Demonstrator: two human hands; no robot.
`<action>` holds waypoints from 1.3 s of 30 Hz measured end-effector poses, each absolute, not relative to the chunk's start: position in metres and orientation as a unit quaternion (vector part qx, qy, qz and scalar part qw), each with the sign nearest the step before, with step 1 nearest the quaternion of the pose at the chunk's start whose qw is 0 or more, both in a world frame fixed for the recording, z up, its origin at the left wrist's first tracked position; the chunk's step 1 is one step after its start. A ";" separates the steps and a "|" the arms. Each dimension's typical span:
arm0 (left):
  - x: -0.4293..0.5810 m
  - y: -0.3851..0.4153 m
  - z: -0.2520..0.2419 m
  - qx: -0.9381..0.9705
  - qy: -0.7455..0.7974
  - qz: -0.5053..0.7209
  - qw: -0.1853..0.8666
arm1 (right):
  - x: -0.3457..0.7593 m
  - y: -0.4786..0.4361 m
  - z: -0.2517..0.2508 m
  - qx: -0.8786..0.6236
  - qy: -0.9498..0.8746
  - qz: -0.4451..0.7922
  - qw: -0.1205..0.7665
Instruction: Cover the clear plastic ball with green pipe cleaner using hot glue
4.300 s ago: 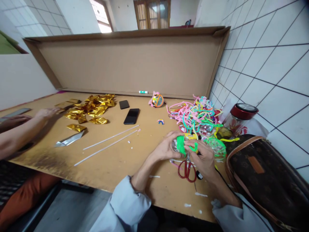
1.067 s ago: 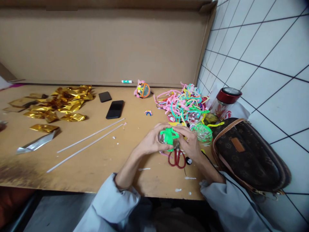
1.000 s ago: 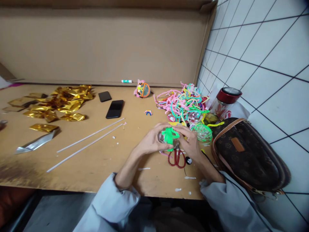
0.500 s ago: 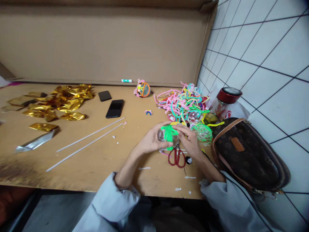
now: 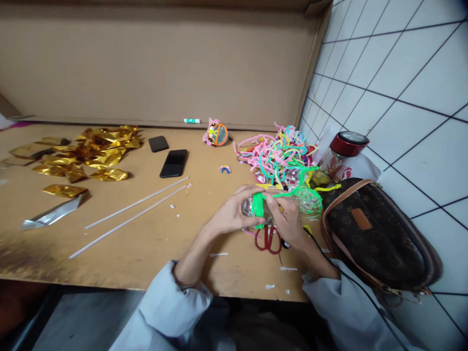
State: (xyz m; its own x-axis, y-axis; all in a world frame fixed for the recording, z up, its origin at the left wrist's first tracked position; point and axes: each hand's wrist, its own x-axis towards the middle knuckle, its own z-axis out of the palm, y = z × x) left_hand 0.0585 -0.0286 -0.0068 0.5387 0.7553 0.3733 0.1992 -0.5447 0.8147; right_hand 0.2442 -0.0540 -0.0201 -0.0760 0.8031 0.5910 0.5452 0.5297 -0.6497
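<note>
Now one clear ball is between the left hand, which is curled closely around it, and the right hand, whose fingers are bent at its right side; I cannot tell if these pinch. One green strip crosses the ball, and its loose end stretches rightwards, nearer to the right hand. On the bench are one pair of scissors, two white sticks, one black phone.
</note>
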 end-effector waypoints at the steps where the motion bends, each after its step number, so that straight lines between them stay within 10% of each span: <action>1: 0.058 -0.028 -0.007 0.798 0.299 0.370 0.369 | 0.244 -0.054 -0.020 -0.472 -0.715 0.143 0.495; 39: 0.053 -0.025 -0.006 0.792 0.309 0.366 0.378 | 0.253 -0.049 -0.009 -0.356 -0.742 0.179 0.539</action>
